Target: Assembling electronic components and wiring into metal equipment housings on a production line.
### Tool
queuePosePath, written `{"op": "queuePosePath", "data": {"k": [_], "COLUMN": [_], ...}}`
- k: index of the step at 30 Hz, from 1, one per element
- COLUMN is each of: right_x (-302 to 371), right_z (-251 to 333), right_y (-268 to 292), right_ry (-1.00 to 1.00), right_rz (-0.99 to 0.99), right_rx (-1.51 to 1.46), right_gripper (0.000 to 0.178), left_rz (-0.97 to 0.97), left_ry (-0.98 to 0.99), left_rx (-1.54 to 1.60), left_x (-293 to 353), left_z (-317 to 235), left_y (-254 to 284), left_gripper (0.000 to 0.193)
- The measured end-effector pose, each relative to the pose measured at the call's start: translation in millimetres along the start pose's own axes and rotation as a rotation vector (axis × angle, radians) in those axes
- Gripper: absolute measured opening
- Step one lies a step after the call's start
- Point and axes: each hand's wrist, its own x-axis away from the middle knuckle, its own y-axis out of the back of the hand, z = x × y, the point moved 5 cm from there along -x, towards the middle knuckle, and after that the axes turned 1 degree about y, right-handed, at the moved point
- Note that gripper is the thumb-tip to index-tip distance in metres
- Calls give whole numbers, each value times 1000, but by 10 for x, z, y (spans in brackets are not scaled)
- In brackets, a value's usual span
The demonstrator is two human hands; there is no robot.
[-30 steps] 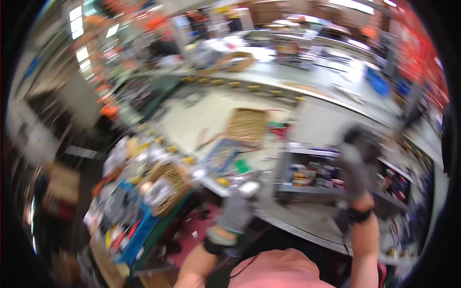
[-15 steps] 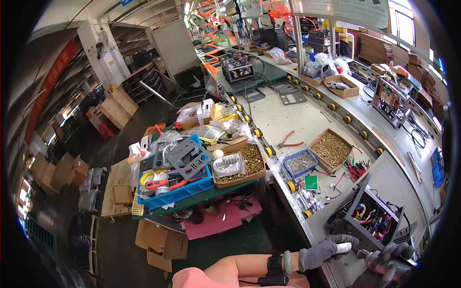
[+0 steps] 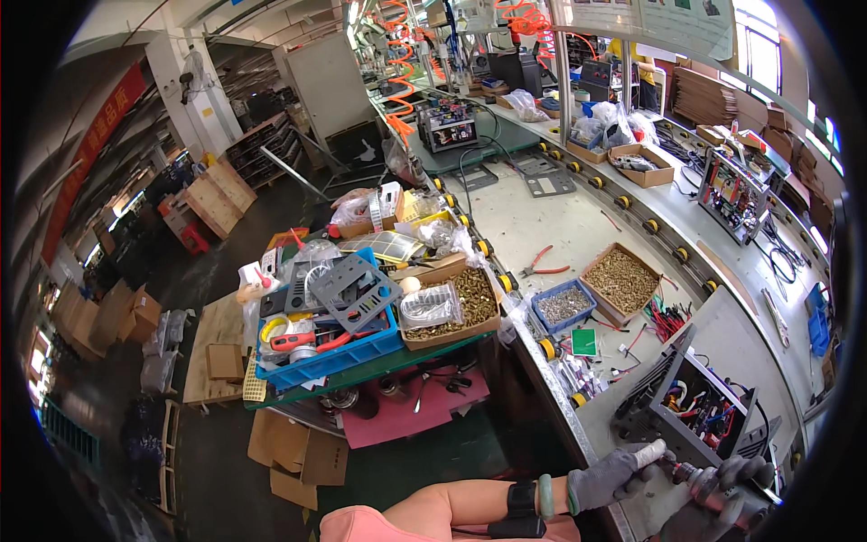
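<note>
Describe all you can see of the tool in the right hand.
The hand-held tool has a rounded, reddish body and a darker, metallic-looking nose, which points toward the gloved left hand. It appears below the open case. The gloved right hand wraps it, hiding much; whether the left hand touches its tip is unclear.

1. Lower right: the bottom edge crops the right hand (image 3: 697, 522), whose fingers partly hide the driver (image 3: 702, 483).
2. Beside it, anything the left hand (image 3: 614, 477) pinches is too small to tell.
3. Upper right: a board (image 3: 664, 25) hides a person's (image 3: 645, 69) head.
</note>
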Motion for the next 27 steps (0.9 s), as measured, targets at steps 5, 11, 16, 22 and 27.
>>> {"op": "queuePosePath", "data": {"k": [5, 11, 16, 22, 27], "right_x": [65, 136, 82, -138, -172], "right_z": [56, 127, 281, 652, 699], "right_y": [43, 36, 100, 250, 222], "right_ry": [-25, 62, 169, 156, 262], "right_rz": [16, -225, -403, -469, -430], "right_rx": [-5, -109, 206, 167, 269], "right_gripper": [50, 48, 57, 55, 53], "left_rz": [-173, -111, -98, -26, -90], "left_ry": [126, -115, -7, -390, -913], "left_rx": [54, -99, -2, -1162, -1878], "left_x": [13, 10, -102, -33, -374], "left_z": [77, 68, 139, -635, -1098], "left_y": [33, -120, -221, -253, -599], "left_gripper": [31, 36, 34, 32, 21]}}
